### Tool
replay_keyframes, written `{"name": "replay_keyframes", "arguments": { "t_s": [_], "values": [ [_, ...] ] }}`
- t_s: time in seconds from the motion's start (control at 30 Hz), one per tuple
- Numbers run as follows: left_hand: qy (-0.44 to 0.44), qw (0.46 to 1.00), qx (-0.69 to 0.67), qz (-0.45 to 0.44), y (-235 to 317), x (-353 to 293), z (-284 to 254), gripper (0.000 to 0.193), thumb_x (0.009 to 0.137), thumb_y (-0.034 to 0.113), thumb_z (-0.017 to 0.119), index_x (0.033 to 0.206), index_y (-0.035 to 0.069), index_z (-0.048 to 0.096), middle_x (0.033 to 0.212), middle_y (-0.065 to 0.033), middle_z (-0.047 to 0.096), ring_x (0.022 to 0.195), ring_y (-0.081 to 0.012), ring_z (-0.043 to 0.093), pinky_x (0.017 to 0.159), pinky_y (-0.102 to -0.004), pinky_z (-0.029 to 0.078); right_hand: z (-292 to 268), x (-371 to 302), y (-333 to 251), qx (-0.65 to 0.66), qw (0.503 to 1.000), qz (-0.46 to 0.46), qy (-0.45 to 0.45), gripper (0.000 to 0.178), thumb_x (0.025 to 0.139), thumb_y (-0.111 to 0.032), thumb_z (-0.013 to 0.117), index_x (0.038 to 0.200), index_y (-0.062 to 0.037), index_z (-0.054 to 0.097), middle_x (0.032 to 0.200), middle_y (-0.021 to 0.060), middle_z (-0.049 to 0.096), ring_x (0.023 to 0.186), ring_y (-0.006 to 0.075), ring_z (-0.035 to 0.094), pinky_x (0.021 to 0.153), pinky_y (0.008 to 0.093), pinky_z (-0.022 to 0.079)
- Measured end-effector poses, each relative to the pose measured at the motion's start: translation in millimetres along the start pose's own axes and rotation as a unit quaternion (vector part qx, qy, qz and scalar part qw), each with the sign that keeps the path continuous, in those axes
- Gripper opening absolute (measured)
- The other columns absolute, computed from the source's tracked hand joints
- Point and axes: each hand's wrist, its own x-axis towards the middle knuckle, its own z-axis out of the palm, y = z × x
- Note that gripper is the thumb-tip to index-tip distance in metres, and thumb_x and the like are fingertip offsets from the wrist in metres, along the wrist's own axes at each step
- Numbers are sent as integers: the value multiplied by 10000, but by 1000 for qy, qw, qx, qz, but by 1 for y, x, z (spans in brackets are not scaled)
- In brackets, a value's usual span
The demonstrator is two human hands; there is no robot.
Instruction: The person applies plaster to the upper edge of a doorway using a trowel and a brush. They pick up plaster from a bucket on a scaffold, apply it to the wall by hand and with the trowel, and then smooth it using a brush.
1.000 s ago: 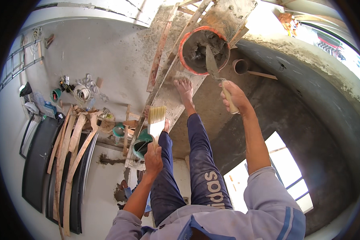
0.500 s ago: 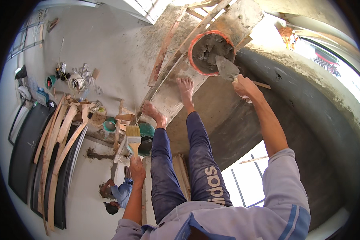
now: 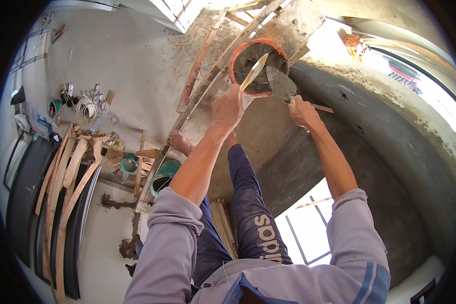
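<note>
An orange-rimmed bucket (image 3: 234, 61) of wet grey mortar (image 3: 248, 60) stands on the plank ahead of me. Closed round the handle of a flat paintbrush (image 3: 255, 72), my left hand (image 3: 227, 110) is at the bucket's near side, with the brush tilted over the mortar. To its right, my right hand (image 3: 304, 112) grips a trowel (image 3: 280, 84). The trowel's blade, coated in mortar, lies over the right part of the rim. My left forearm hides part of my legs and of the plank.
I stand barefoot on a raised wooden plank (image 3: 207, 117). Green buckets (image 3: 165, 175) are below on the left, near long timber strips (image 3: 68, 187) and dark panels (image 3: 23, 187). A curved grey wall (image 3: 380, 111) runs along my right. Another person's arm (image 3: 134, 245) shows at lower left.
My left hand has swung up and right, carrying the paintbrush from beside my left leg to over the bucket. The trowel stays at the bucket's rim. My view has shifted slightly.
</note>
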Motion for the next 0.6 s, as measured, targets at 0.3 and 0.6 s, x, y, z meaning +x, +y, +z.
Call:
{"name": "replay_keyframes", "arguments": {
  "t_s": [0.3, 0.6],
  "values": [
    [-37, 999, 21, 16, 2, 36, 16, 213, 983, 269, 485, 939, 61, 463, 686, -176, 656, 678, -393, 679, 568, -477, 531, 11, -22, 20, 88, 993, 2, 75, 343, 928, -338, 514, 1081, -44, 424, 934, 327, 635, 899, 517, 609, 793, 575, 467],
    [-28, 1000, -13, -4, -16, 34, 5, 225, 975, 274, 493, 955, 52, 470, 683, -221, 619, 689, -452, 623, 579, -524, 482, 25, 2, -18, 29, 999, -9, 20, 277, 888, -212, 519, 1068, -2, 494, 958, 302, 648, 934, 480, 630, 821, 538, 493]
  ]
}}
